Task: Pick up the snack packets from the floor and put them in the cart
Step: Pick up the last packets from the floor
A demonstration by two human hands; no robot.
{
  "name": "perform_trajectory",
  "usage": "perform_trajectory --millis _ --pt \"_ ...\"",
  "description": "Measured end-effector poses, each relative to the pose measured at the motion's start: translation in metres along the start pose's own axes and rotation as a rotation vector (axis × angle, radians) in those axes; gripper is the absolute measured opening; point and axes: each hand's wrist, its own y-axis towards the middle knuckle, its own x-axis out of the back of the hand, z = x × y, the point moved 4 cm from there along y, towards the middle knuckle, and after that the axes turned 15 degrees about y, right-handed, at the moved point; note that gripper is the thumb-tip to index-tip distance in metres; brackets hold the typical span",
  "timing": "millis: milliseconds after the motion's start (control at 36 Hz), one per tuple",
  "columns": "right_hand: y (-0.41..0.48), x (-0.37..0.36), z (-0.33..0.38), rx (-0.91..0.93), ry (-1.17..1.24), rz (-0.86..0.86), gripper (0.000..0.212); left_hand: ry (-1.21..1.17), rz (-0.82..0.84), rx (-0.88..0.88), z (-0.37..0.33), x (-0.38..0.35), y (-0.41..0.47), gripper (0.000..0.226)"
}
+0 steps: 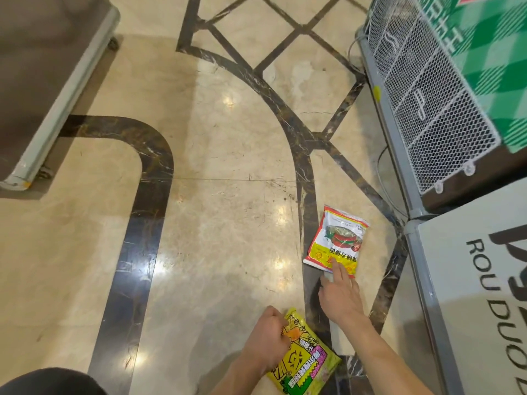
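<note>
The red and white packet lies flat on the marble floor, partly over a dark inlay stripe and near the foot of a white cabinet with black letters. The right hand reaches to its near edge: the forefinger is straight and its tip rests on the yellow part of the wrapper, and the hand does not grip anything yet. How the other fingers lie is hard to see from this angle. Nearer to the person, the left hand has its fingers curled round the top end of the yellow packet; whether the lower end of this packet is off the floor, one cannot tell. Behind the red packet stands a white mesh panel, and far to the left a grey wheeled unit, which is possibly the cart, though this is not sure. The main risk is probably that the flat packet slides away on the smooth, shiny stone when only one fingertip presses it, so it may go toward the cabinet base instead of coming into the hand. A pinch on the thin sealed edge could also slip. The yellow packet, held only at one end, may swing or drop while the person stretches forward.
</note>
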Motion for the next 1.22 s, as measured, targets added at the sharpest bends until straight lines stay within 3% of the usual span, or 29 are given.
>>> perform_trajectory --millis 167,417,667,778,889,1083,1222 --pt "-0.002 -0.003 0.003 -0.056 -0.023 -0.06 0.065 -0.005 0.034 0.002 0.003 0.001 -0.005 0.044" --pt "-0.013 0.052 0.03 0.037 0.099 -0.242 0.043 0.002 -0.067 0.056 -0.017 0.061 -0.013 0.042" --pt "-0.123 0.232 0.098 0.183 0.487 -0.339 0.039 -0.016 -0.258 -0.002 -0.089 0.224 -0.08 0.041" --pt "-0.189 0.32 0.141 0.231 0.363 -0.283 0.053 -0.029 -0.355 -0.038 -0.133 0.32 -0.145 0.035" --pt "-0.253 0.412 0.183 0.253 0.283 -0.277 0.057 -0.001 -0.431 -0.084 -0.179 0.415 -0.224 0.044" --pt "-0.382 0.568 0.266 0.384 0.295 -0.308 0.06 0.085 -0.438 -0.136 -0.243 0.548 -0.361 0.042" --pt "-0.466 0.639 0.318 0.448 0.287 -0.265 0.061 0.201 -0.446 -0.147 -0.274 0.611 -0.457 0.042"
